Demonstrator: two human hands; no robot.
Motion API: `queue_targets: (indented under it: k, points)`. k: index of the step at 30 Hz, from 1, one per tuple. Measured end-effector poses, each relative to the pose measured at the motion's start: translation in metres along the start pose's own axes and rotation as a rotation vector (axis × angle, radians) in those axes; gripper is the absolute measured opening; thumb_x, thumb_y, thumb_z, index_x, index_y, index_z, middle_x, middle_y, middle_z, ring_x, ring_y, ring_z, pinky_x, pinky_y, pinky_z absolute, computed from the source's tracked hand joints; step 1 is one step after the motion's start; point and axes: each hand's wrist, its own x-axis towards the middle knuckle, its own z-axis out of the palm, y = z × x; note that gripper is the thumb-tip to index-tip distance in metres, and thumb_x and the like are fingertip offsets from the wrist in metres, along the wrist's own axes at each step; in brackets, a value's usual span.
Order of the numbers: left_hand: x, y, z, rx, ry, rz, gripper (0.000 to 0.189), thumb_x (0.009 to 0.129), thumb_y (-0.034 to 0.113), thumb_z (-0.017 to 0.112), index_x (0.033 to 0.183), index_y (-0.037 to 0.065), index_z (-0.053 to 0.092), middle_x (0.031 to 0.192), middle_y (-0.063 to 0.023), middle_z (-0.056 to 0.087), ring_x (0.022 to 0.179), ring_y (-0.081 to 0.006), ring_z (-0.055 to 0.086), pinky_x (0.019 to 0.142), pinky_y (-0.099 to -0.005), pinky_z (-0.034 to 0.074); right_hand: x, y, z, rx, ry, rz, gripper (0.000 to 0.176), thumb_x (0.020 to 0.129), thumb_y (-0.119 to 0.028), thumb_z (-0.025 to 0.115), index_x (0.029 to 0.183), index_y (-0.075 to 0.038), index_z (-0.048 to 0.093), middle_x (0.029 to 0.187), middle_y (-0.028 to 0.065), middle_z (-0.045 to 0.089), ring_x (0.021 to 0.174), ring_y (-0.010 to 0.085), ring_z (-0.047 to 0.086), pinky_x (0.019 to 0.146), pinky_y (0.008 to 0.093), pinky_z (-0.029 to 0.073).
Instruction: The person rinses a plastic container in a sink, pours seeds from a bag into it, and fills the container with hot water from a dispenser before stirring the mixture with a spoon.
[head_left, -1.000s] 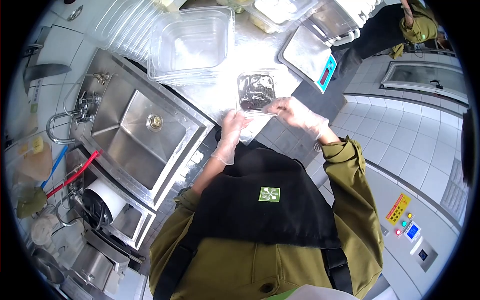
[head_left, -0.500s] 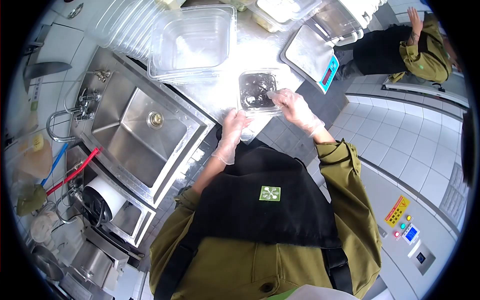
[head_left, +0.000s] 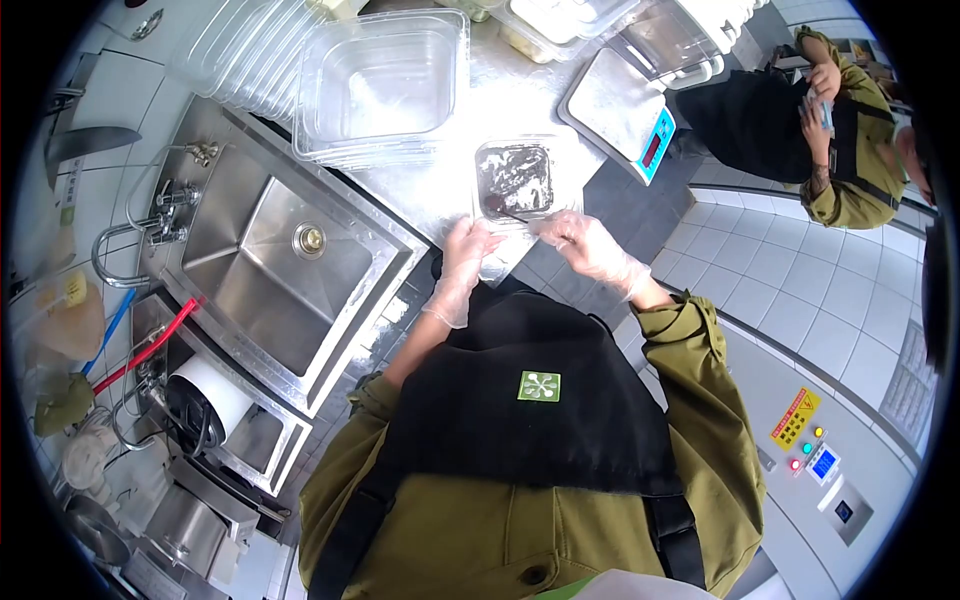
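Note:
A clear plastic container (head_left: 565,160) with dark, glossy contents (head_left: 518,182) stands near the worktop's near edge. My left hand (head_left: 462,258), in a clear glove, has its fingers closed at the container's near left corner. Gloved as well, my right hand (head_left: 590,248) pinches the thin handle of a spoon (head_left: 512,215). The spoon's head rests in the dark contents at the near left part of the container. Pale streaks, perhaps reflected light, show on the surface of the contents.
Stacked clear tubs (head_left: 385,80) stand left of the container, beside a steel sink (head_left: 260,260). A digital scale (head_left: 615,105) sits to the right, with food containers (head_left: 540,40) behind. Another person (head_left: 850,120) stands at far right.
My right hand has moved slightly nearer to me, and the spoon has gone to the near left of the container. The other person's hands have come together around a small object.

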Motion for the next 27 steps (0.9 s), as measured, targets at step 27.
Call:
queue_targets:
  k: [27]
  points:
    - [-0.005, 0.005, 0.002, 0.019, -0.032, 0.038, 0.015, 0.091, 0.016, 0.043, 0.086, 0.002, 0.045, 0.081, -0.0090, 0.056, 0.075, -0.0181, 0.063, 0.064, -0.0246, 0.049, 0.034, -0.012, -0.020, 0.255, 0.030, 0.428, 0.020, 0.082, -0.013, 0.051, 0.091, 0.001, 0.064, 0.084, 0.0147, 0.065, 0.080, 0.0178, 0.061, 0.074, 0.0283, 0.046]
